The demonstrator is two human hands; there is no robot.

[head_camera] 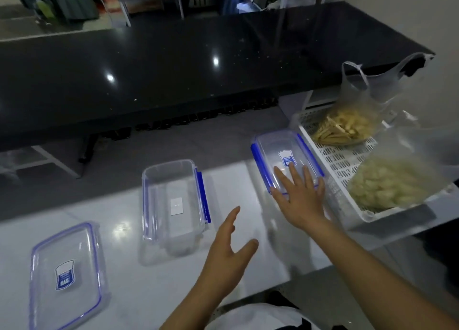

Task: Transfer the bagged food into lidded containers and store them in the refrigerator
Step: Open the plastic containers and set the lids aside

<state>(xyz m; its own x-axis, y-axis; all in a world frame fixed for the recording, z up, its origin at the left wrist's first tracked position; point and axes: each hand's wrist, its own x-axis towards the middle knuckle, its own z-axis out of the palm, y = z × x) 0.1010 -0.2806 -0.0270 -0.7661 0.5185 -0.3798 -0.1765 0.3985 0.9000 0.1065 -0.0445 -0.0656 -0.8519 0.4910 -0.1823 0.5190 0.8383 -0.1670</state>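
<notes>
clear lidded rectangular container with blue clips (283, 153): right of centre on white counter (124, 230), long axis near-far | right hand (298, 200): fingers (294, 175) spread flat on its near end | left hand (228, 252): fingers apart, empty, near-left

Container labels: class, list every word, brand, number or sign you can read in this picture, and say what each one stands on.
Loose lid label, blue and white: lettering too blurred to read.
Closed container label, blue and white: too blurred to read.
White sticker inside the open container: no print can be made out.
No other text is visible.
</notes>
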